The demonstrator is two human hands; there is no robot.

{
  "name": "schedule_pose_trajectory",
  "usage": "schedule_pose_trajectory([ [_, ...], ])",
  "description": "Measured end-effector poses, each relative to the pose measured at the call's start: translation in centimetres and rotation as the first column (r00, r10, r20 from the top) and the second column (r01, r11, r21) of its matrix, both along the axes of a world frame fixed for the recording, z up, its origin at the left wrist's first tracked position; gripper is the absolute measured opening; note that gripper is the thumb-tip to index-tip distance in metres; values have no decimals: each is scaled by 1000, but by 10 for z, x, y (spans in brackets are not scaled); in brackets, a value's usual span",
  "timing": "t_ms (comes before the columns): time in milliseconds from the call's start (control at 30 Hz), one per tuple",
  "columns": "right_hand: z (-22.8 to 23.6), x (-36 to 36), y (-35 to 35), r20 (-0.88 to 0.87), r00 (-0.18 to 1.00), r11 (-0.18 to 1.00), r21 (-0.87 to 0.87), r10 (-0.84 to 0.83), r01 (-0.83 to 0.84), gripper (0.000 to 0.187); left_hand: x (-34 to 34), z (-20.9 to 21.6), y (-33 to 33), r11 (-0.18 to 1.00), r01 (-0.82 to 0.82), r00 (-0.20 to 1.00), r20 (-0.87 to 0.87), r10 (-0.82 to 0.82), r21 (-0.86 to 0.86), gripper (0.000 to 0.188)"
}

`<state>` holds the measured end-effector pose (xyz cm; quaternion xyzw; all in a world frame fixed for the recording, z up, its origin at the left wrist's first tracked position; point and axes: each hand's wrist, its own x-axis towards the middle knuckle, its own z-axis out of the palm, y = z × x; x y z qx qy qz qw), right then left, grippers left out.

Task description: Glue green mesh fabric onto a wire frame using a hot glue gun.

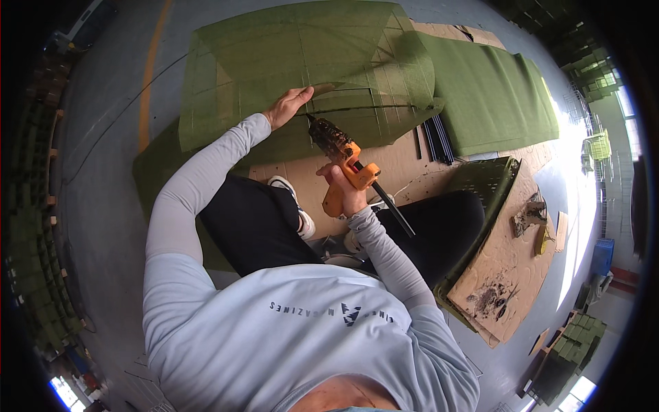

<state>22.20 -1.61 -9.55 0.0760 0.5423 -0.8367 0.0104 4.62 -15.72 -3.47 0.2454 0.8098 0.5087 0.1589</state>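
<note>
My left hand [288, 106] is at the near edge of a translucent green mesh sheet [261, 62]. Its thumb side lies in front, and a skin-toned patch shows through the mesh beside it, as if fingers are behind. My right hand [349, 193] is wrapped round the handle of an orange caulking gun [358, 172]. The gun's front barrel is smeared with dark, sticky material, and its black rod points back toward me. The nozzle tip sits just below my left hand, close to a dark line of material [364, 108] along the mesh.
Brown cardboard [288, 168] lies under the mesh, between my feet. A green cloth-like sheet [480, 96] spreads to the right, near several dark strips [438, 139]. Stained cardboard [498, 288] lies at my right over a green panel [484, 182]. Green stacks [31, 226] line the left.
</note>
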Motion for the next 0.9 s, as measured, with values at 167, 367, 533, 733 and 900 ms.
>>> schedule_pose_trajectory([
  [167, -5, 0, 0, 10, 1000, 1000, 7, -7, 7, 22, -3, -3, -2, 999, 49, 999, -20, -49, 9, 67],
  [367, -2, -2, -2, 21, 999, 998, -50, -41, 42, 18, -8, -13, -7, 998, 56, 998, -39, -56, 8, 66],
  [533, -2, -2, 0, 33, 999, 997, -70, -40, 42, 17, -2, -3, -4, 1000, 22, 999, -41, -21, 16, 66],
  [733, -3, -2, -1, 42, 998, 992, -108, -55, 59, 16, -4, 0, -8, 995, 94, 991, 103, -91, -32, 63],
  [900, -3, -2, -1, 32, 998, 995, -88, -53, 56, 18, 0, 9, -9, 994, 108, 988, 115, -106, -11, 62],
])
